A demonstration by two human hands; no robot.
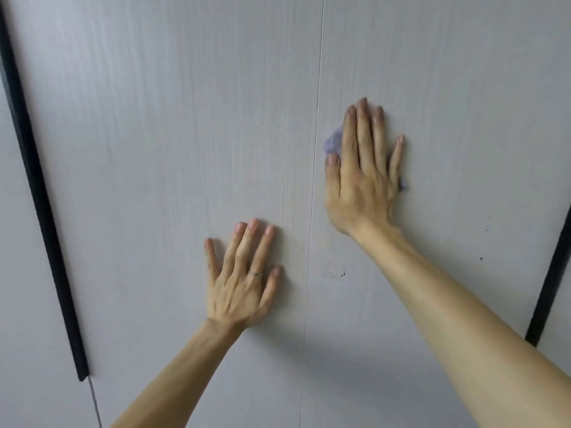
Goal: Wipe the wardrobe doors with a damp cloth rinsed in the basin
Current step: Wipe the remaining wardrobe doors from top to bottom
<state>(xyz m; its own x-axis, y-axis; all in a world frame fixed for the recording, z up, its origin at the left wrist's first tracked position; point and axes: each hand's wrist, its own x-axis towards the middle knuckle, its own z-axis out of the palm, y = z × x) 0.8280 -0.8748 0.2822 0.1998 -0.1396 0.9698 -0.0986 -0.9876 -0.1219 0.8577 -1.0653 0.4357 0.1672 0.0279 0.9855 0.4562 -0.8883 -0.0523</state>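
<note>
The right hand [363, 174] is pressing the cloth [333, 140] to the door [463, 88] with straight fingers (left hand [244, 279] bracing, fingers spread, empty), and should be keeping pressure even.

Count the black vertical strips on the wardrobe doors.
2. The left strip runs down the far left; the right strip sits at the right edge. More may lie outside view.

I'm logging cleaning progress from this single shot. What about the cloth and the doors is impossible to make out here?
Head view only.
cloth: mostly hidden under the right hand; size, dampness unknown.
wardrobe doors: cut off by every frame edge; full extent unseen.
dark specks by the seam: too small to tell dirt from damage.
</note>
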